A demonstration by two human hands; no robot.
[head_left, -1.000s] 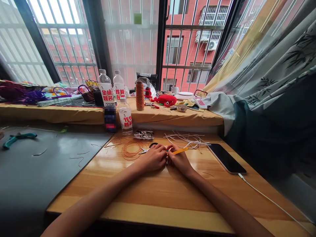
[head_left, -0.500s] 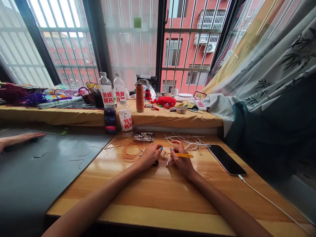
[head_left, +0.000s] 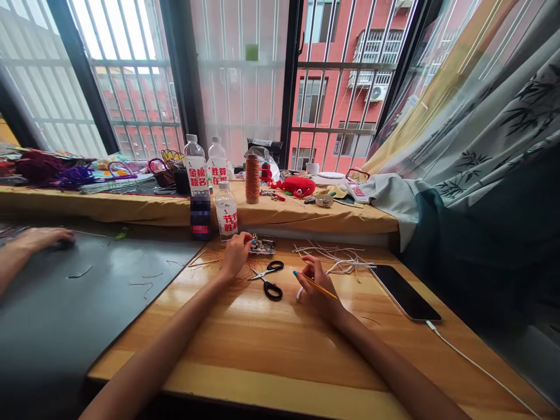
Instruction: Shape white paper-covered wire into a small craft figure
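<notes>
Scissors (head_left: 264,278) lie between your left hand (head_left: 236,255), grip unclear at the tray (head_left: 263,252), and right hand (head_left: 319,287), pinching a yellow tool (head_left: 322,289).

Bare forearms (head_left: 175,329) and hands (head_left: 236,255), with bright blue painted nails (head_left: 296,273)

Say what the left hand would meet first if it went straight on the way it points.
Most likely the clear tray of small pieces: the left hand points at it. The fingertips look to be at its left end; whether they touch or hover is unclear.
</notes>
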